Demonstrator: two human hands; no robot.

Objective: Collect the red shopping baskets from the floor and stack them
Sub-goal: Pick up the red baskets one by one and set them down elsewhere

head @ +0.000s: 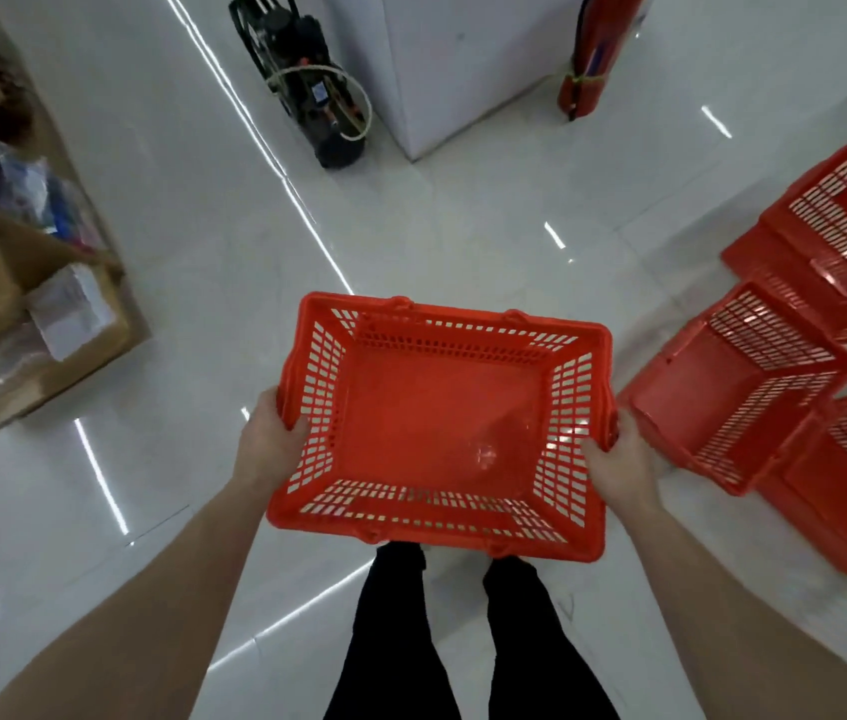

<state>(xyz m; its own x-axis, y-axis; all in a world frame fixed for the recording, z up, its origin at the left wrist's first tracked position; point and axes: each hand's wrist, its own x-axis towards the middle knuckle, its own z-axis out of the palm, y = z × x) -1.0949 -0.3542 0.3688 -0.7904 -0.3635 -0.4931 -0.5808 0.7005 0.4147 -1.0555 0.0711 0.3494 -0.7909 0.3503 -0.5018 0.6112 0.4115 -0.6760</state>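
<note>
Gripped one red basket (442, 423) with left hand (268, 439) and right hand (619, 459); loose baskets (738, 387) unstacked at right edge.

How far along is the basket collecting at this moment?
Done: nothing visibly stacked yet. In hand: one empty red basket, upright, gripped at its short ends by the left hand and right hand. Left: at least three red baskets lie tipped on the floor to the right, still to be gathered and nested.
</note>
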